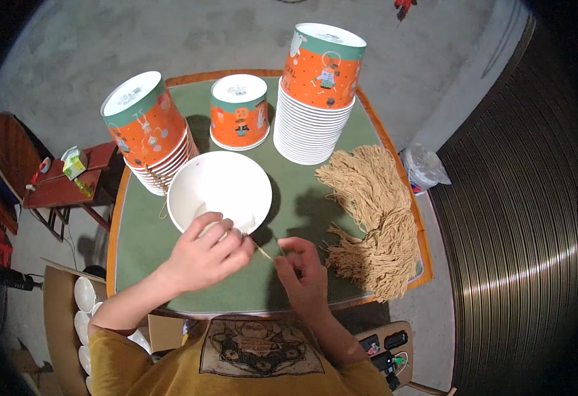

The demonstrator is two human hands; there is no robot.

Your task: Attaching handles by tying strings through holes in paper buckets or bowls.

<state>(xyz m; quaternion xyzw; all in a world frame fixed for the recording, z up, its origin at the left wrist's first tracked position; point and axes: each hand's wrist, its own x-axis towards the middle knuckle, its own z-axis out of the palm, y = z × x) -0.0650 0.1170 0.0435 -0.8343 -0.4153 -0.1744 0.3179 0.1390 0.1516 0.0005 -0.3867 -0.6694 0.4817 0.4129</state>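
Observation:
A white paper bucket (219, 181) lies with its open mouth facing up toward me on the green tabletop. My left hand (211, 254) is at its near rim, fingers bent and closed. Between my two hands runs a short length of thin tan cord (262, 252), its one end at my left fingertips. To the right of the bucket, my right hand (302, 272) pinches the cord's other end between thumb and forefinger. What else the left fingers may touch is hidden behind the hand.
Stacks of orange paper buckets stand upside down at the back left (145, 122) and back right (322, 72), with a single bucket (239, 119) between them. A heap of tan cords (378, 218) covers the table's right side. A carton (61, 317) of white cups sits at lower left.

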